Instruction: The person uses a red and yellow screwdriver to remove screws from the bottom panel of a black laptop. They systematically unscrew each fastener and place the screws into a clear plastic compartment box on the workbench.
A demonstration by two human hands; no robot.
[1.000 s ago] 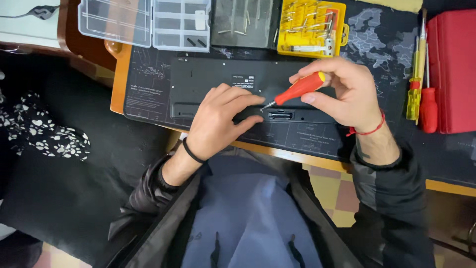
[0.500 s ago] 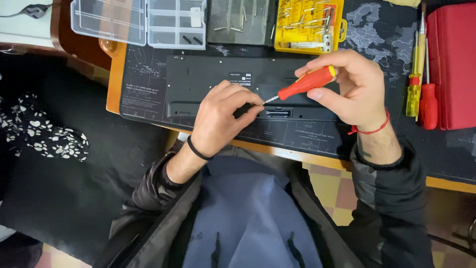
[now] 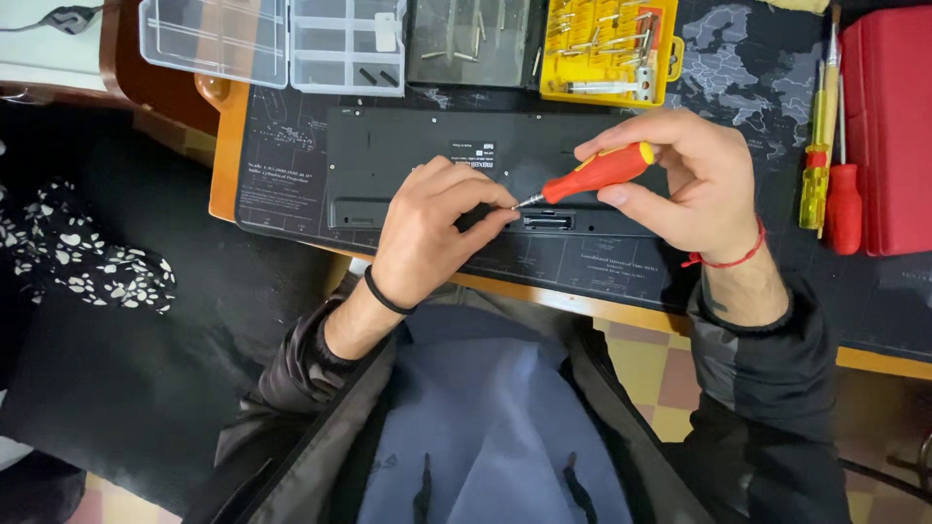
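The small screwdriver with the red and orange plastic handle (image 3: 594,172) lies tilted in the right hand (image 3: 684,184), which grips it by the handle with thumb and fingers. Its thin metal tip points down and left, to a spot near the front edge of the flat black plastic keyboard (image 3: 408,160), which lies upside down on the counter (image 3: 225,146). The left hand (image 3: 437,228) pinches its fingertips right at the tip; I cannot tell if it holds a tiny screw there. To do this well, I think the tip should sit straight in the screw, the push should be soft, and the left hand should keep the tip from sliding.

The keyboard rests on a dark mat with a map print (image 3: 757,68). Behind it are a clear plastic box with little compartments (image 3: 272,44) and a yellow tray of small metal bits (image 3: 607,44). On the right lie two more screwdrivers (image 3: 830,155) beside a red case (image 3: 893,126). Below the counter shows a checked floor (image 3: 641,359).
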